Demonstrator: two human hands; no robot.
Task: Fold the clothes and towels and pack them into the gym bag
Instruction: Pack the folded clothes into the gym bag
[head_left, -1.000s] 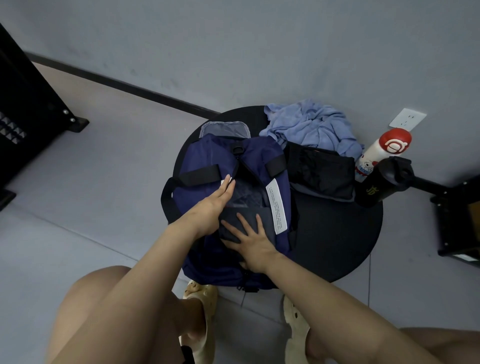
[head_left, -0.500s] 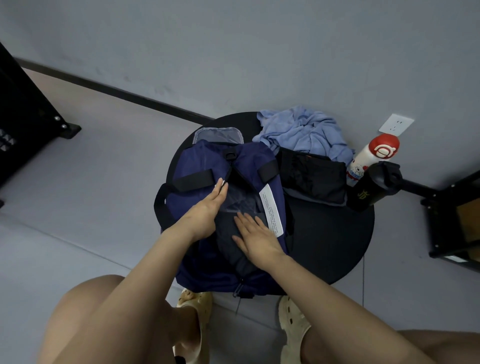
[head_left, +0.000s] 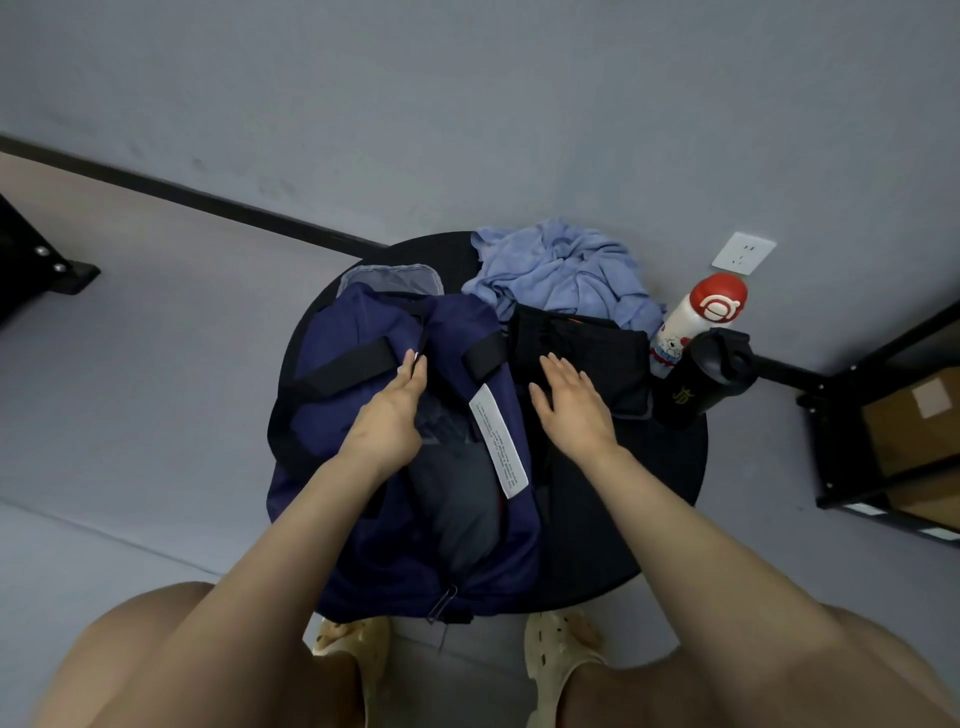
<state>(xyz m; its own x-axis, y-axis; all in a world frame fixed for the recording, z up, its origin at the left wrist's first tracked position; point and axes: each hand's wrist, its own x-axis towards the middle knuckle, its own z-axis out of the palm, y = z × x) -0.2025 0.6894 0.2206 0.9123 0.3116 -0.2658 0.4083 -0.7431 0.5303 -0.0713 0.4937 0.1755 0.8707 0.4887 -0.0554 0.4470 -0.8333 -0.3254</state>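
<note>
- The navy gym bag (head_left: 363, 415) lies unzipped on the round black tabletop (head_left: 649, 493), dark folded cloth inside.
- A crumpled blue towel (head_left: 561, 270), black garment (head_left: 597, 353) and two bottles (head_left: 696, 353) sit right of the bag.
- The left hand (head_left: 387, 415), fingers straight, rests at the bag's opening; the right hand (head_left: 569, 405) hovers flat, empty, over the black garment.

The gym bag (head_left: 363, 364) is navy woven cloth, matt, with flat black webbing straps (head_left: 353, 366) and a white papery label (head_left: 500, 439) at its opening. Inside lies dull grey folded fabric (head_left: 457, 499). Beyond the bag, a blue towel (head_left: 566, 275) looks soft and nappy; beside the bag, a black garment (head_left: 582, 343) is matt cloth. Right of that, a white bottle (head_left: 696, 322) and a black bottle (head_left: 696, 379) look like smooth plastic, faintly glossy. The round table (head_left: 665, 467) is matt black.
</note>
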